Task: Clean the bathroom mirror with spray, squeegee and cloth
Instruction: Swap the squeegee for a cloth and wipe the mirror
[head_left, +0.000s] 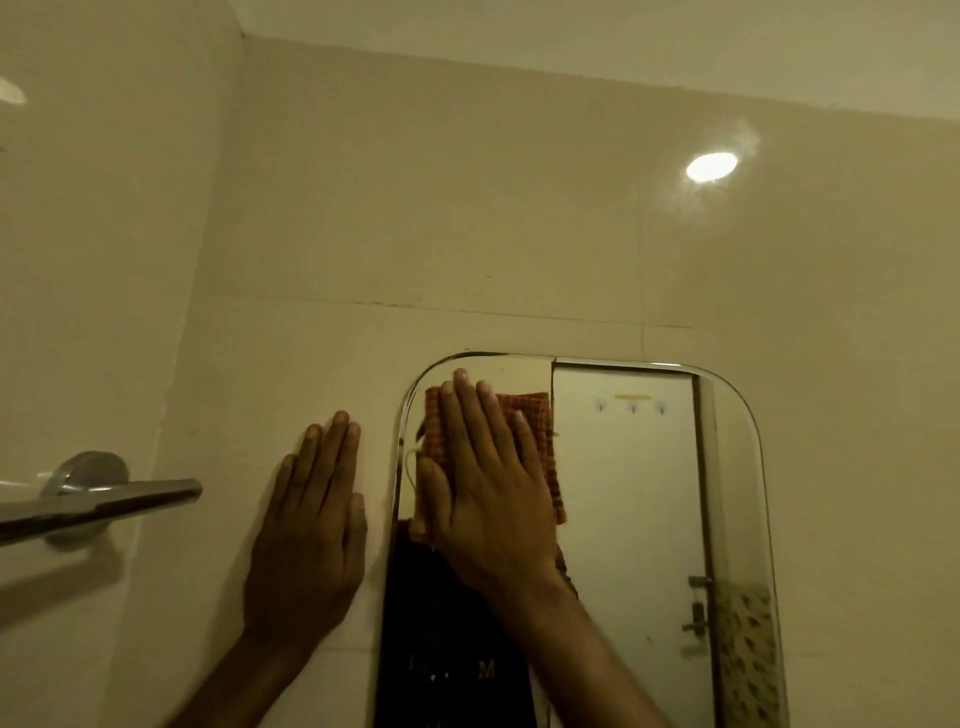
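Head view. A rounded-corner mirror (649, 519) hangs on a cream tiled wall (467, 234), its long axis vertical and its glass facing the viewer. An orange checked cloth (540, 431) lies flat against the upper left part of the glass, long axis roughly vertical, its lower edge slanting down to the right; part of it is hidden under the palm. The right hand (493, 493) presses the cloth to the mirror with fingers (467, 410) extended, slightly spread and pointing up, not curled around the fabric. The left hand (311, 530) rests flat on the wall just beside the mirror's left edge, fingers straight, close together, holding nothing. A chrome towel bar (104, 501) projects from the side wall at left. The glass reflects a pale door with a latch and a dark garment. A bright light spot (711, 166) shows on the wall upper right.
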